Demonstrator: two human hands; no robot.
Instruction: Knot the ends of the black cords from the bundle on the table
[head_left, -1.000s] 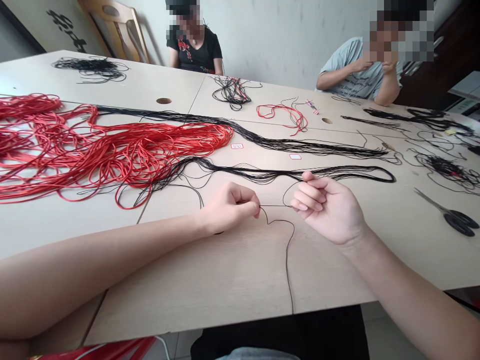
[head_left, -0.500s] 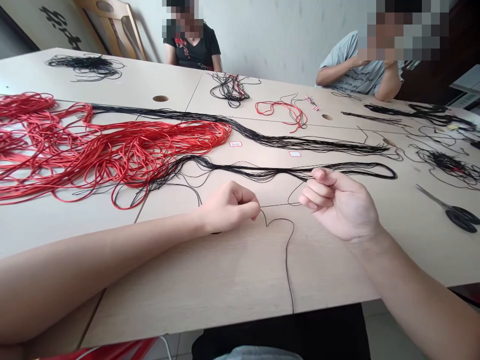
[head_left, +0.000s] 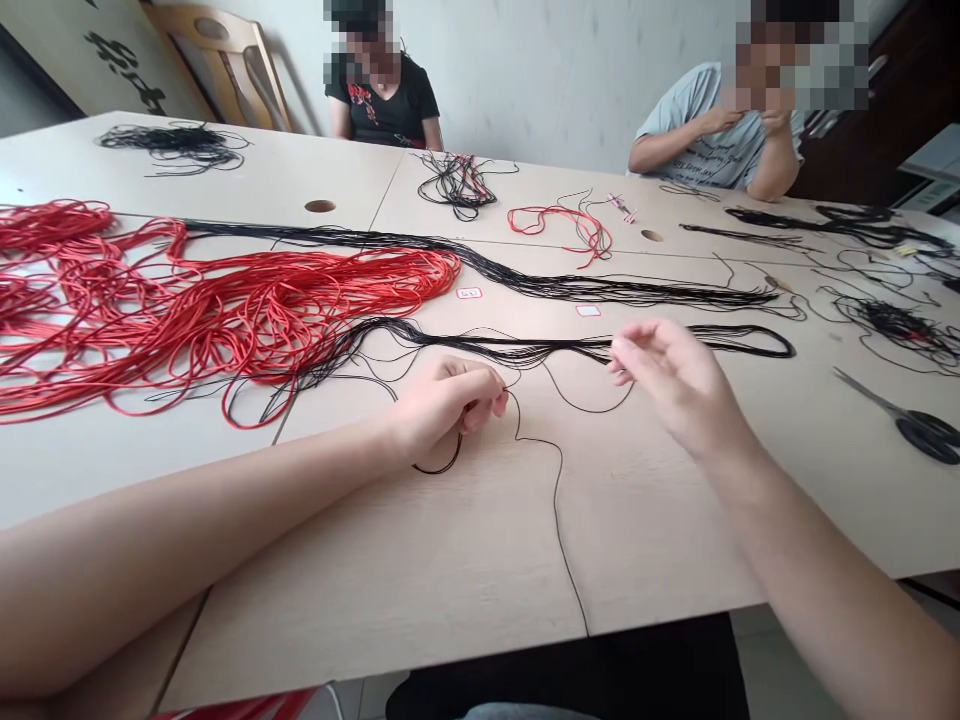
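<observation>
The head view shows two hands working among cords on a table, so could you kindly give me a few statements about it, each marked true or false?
1. The left hand pinches a thin black cord. True.
2. The right hand grips a pair of scissors. False: the scissors lie on the table at the far right, apart from that hand.
3. The red cords sit coiled inside a box. False: the red cords lie in a loose heap directly on the table top.
4. A person in a black T-shirt sits across the table. True.
</observation>
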